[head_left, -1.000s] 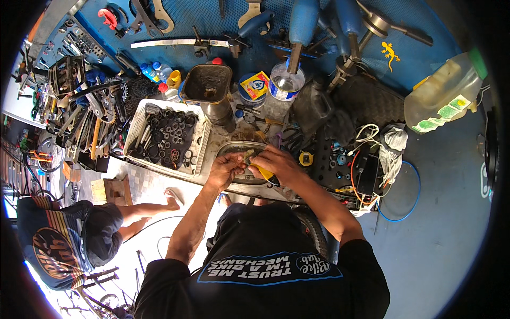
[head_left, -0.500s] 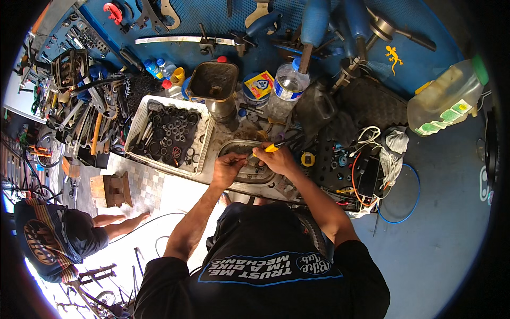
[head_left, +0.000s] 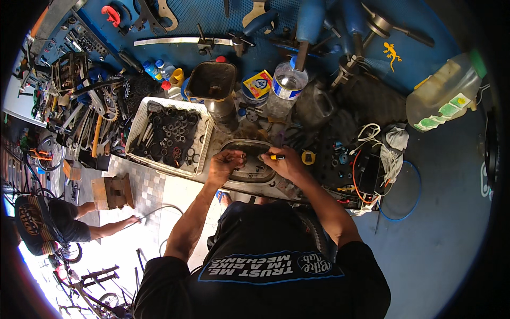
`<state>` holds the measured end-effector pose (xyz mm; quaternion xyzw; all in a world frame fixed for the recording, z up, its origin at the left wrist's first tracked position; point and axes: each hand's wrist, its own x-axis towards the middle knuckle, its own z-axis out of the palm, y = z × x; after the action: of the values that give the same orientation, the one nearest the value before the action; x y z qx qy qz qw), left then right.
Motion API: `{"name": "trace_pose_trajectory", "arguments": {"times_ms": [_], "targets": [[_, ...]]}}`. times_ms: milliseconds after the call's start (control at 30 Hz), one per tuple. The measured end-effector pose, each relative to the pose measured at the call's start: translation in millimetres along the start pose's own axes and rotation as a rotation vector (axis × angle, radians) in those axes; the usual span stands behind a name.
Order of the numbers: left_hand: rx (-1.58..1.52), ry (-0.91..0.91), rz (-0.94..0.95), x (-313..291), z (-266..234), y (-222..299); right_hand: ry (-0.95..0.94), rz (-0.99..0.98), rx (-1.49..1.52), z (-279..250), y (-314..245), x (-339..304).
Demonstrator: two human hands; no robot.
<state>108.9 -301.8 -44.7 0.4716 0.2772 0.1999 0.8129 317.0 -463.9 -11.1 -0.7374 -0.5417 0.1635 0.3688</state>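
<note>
Above an oval metal tray (head_left: 254, 181) on the bench, my left hand (head_left: 225, 165) pinches a small part whose kind I cannot make out. My right hand (head_left: 288, 165) is closed around a tool with a yellow-and-black handle (head_left: 277, 157); the fingers hide most of it, and its kind does not show. A short gap separates the two hands. Several small parts (head_left: 258, 168) lie in the tray. Left of my left hand stands a white plastic basket (head_left: 139, 119), with rings, washers and small cylinders on its dark bottom.
A dirty square-topped container (head_left: 219, 109) and a clear bottle (head_left: 287, 87) stand behind the tray. A yellow tape measure (head_left: 308, 157), cables (head_left: 370, 133) and a tray of parts lie right. Tools (head_left: 313, 21) hang overhead. Another person (head_left: 50, 226) is at far left.
My hands have drawn apart, the right one shifting slightly right and turning the yellow-and-black tool flatter. The other person at far left has moved, one hand now on a cable or hose.
</note>
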Motion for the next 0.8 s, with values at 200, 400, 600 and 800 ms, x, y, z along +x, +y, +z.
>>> {"name": "trace_pose_trajectory", "arguments": {"times_ms": [200,400,600,800], "targets": [[0.167,-0.017,-0.002,1,1,2,-0.099,0.512,0.517,-4,-40,10],[0.252,-0.106,-0.004,-3,0,11,-0.075,-0.063,0.12,-7,-53,6],[0.271,-0.226,-0.196,-3,-16,22,-0.07,-0.482,-0.164,-11,-54,-1],[1.028,-0.239,0.158,-3,-7,34,0.059,-0.445,-0.059,-2,-47,-14]]}}
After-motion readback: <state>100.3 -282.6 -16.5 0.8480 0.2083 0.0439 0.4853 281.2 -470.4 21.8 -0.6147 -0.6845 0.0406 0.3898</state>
